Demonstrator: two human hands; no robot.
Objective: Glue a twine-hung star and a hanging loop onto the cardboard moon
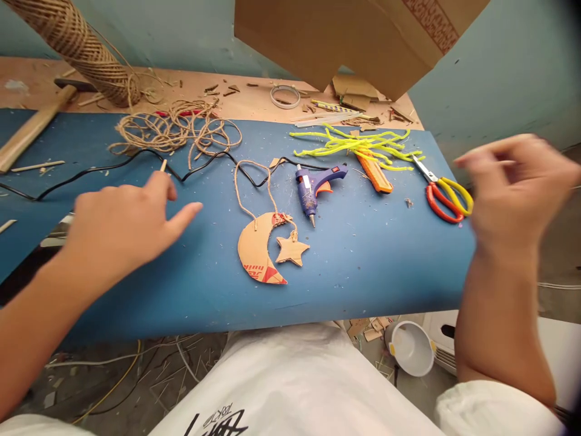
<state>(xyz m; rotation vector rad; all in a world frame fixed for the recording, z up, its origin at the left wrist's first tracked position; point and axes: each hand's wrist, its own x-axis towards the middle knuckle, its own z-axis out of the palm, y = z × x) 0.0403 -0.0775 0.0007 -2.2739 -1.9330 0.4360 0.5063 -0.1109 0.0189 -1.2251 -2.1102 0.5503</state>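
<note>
A crescent moon cut from cardboard (254,247) lies on the blue mat, with a twine loop at its top. From its upper tip hangs a small cardboard star (292,250) on twine. My left hand (131,215) is over the mat to the left of the moon, thumb spread from the bent fingers, and nothing shows in its grasp. A short stick end (164,165) shows just past its knuckles. My right hand (515,188) is raised at the right, fingers curled together, their inside hidden. Beside it lie red-and-yellow-handled scissors (447,197).
Behind the moon are a purple glue gun (311,188) with black cord, an orange cutter (374,172) and yellow-green pipe cleaners (349,145). Tangled twine (177,130), a twine-wrapped cone (91,54) and a hammer (39,124) stand left. A cardboard sheet (358,36) leans behind.
</note>
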